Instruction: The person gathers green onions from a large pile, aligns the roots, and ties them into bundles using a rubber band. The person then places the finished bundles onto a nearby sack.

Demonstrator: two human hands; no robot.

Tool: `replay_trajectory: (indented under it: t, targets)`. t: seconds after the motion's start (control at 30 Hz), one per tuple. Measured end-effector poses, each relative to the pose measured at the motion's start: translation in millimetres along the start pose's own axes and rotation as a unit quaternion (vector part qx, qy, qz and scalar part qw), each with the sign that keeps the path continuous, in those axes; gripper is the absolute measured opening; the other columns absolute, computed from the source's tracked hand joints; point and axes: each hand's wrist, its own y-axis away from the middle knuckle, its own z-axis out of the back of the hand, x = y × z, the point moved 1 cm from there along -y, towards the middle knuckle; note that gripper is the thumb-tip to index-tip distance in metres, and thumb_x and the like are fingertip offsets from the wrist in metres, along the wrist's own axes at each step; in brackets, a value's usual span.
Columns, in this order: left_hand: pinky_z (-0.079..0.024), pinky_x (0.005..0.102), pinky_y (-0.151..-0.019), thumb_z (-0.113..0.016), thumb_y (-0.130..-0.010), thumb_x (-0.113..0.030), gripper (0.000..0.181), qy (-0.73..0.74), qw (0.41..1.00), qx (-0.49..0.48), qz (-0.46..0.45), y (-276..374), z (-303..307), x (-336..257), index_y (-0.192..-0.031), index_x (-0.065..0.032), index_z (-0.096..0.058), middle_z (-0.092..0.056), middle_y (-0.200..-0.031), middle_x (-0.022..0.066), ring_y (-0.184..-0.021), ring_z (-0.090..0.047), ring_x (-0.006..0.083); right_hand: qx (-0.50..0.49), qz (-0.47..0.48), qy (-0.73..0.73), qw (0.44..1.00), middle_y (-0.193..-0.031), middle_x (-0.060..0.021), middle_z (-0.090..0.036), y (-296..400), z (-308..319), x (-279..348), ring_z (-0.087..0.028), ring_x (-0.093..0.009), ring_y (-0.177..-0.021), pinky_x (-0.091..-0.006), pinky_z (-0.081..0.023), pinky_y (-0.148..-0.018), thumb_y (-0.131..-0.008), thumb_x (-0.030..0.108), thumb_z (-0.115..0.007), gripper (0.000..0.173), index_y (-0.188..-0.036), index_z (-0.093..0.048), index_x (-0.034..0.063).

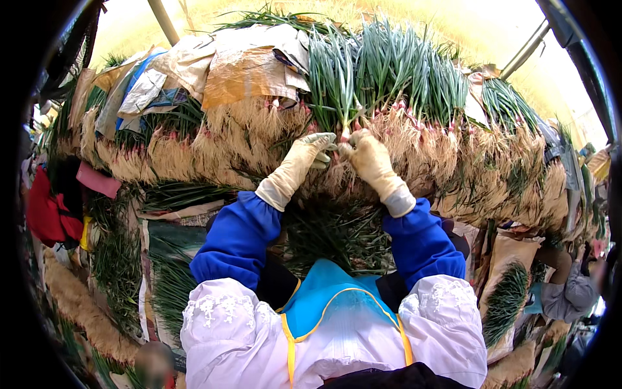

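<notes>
Both my hands wear cream-coloured gloves and meet at the front of a long heap of green onion plants with pale, stringy roots [406, 141]. Between them stands a plant with a pinkish-white bulb [345, 134], its leaves pointing away from me. My right hand [368, 154] has its fingers curled around the base of this plant, at the bulb and roots. My left hand [313, 150] is just left of the bulb, fingers partly bent; whether they pinch a root or leaf cannot be made out. Green leaves [388, 63] rise behind the hands.
Sheets of brown and white sacking [243, 73] cover the heap's left part. Loose green leaves [335, 233] lie below my forearms. A sack with cut greens [508, 301] lies at the right, near a co-worker [568, 291]. A red cloth item [51, 209] is at the far left.
</notes>
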Motion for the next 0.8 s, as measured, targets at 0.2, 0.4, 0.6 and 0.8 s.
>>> replay_trajectory:
  t: [0.2,0.4,0.6,0.8]
  targets:
    - [-0.049,0.0224,-0.060,-0.061,-0.083,-0.016,0.020,-0.018,0.995,0.078,0.054,-20.7,-9.7,19.7,-0.096,-0.0014,-0.063,-0.063,-0.078,0.0032,-0.067,-0.058,0.0097,-0.126,0.023,-0.148,0.981,-0.094,-0.0141,-0.057,0.2,1.1,-39.6,-0.059,-0.027,-0.084,-0.0373,-0.047,-0.072,-0.082,0.031,-0.059,0.027,-0.092,-0.056,0.0058]
    - [-0.048,0.0229,-0.060,-0.061,-0.082,-0.011,0.016,-0.085,0.994,0.058,0.038,-24.3,-3.5,22.3,-0.093,0.0000,-0.063,-0.062,-0.073,0.0038,-0.063,-0.057,0.0097,0.077,0.112,-0.018,0.991,-0.077,-0.0147,-0.062,-23.9,-30.2,-46.4,-0.061,-0.032,-0.075,-0.0403,-0.048,-0.066,-0.084,0.032,-0.052,0.027,-0.085,-0.061,0.0068]
    - [-0.048,0.0234,-0.064,-0.055,-0.086,-0.017,0.024,0.003,0.994,0.110,0.013,-4.5,17.6,4.3,-0.099,0.0033,-0.060,-0.059,-0.071,0.0027,-0.065,-0.057,0.0102,0.231,0.064,0.133,0.962,-0.073,-0.0167,-0.062,-8.9,-24.7,-87.0,-0.063,-0.030,-0.073,-0.0399,-0.048,-0.066,-0.083,0.047,-0.052,0.042,-0.084,-0.063,0.0060]
    - [-0.046,0.0247,-0.052,-0.049,-0.090,-0.028,0.031,0.088,0.991,0.072,0.067,-15.7,26.8,37.0,-0.102,-0.0011,-0.059,-0.053,-0.062,-0.0009,-0.051,-0.048,0.0083,0.170,-0.114,-0.525,0.826,-0.072,-0.0040,-0.057,-49.2,-60.3,-49.7,-0.053,-0.013,-0.055,-0.0235,-0.041,-0.046,-0.087,0.034,-0.055,0.031,-0.101,-0.058,0.0060]
